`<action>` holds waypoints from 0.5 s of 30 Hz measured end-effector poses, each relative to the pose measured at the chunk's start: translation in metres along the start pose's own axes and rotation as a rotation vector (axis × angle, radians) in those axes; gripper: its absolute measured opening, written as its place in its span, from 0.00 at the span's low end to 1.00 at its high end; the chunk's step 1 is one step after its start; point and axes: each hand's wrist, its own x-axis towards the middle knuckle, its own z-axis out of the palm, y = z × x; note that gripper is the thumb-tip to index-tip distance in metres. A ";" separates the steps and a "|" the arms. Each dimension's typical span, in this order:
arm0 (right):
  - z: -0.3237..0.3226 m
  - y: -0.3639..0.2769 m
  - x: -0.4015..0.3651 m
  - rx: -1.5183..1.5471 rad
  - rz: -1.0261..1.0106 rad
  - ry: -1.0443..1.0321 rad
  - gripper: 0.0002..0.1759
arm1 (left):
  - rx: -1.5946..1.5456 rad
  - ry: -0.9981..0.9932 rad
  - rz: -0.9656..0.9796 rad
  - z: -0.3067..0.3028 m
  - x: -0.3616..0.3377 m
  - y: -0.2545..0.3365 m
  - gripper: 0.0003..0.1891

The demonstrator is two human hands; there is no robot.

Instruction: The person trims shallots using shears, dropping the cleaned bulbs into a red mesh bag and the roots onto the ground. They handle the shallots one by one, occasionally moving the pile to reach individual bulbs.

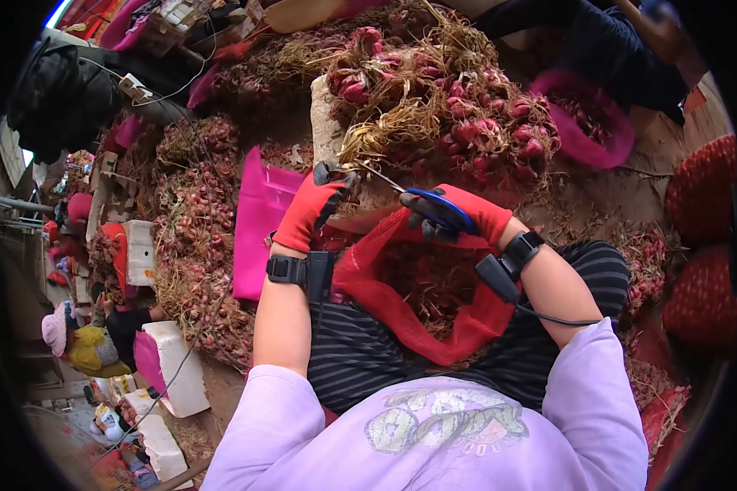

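Note:
My right hand (458,211), in a red glove with dark fingertips, grips a pair of blue-handled scissors (444,204). The blades point up and left toward my left hand (318,201). That hand wears a matching glove, its fingers curled closed at the lower end of some dry stalks (389,131); what lies between the fingertips is too small to make out. The stalks belong to a heap of red shallots (475,123) just beyond my hands. Below both hands, between my legs, a red mesh bag (467,331) gapes, with shallots and dry scraps inside.
A bright pink sheet (258,221) lies left of my left hand. More shallots (201,213) spread farther left, near white foam blocks (176,368). Full red mesh sacks (700,192) stand at right. Another person (94,348) sits at left; a pink bag (590,123) lies at upper right.

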 end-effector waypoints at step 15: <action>-0.013 0.001 0.003 -0.122 -0.123 -0.044 0.13 | 0.129 0.136 -0.057 -0.009 -0.004 -0.005 0.15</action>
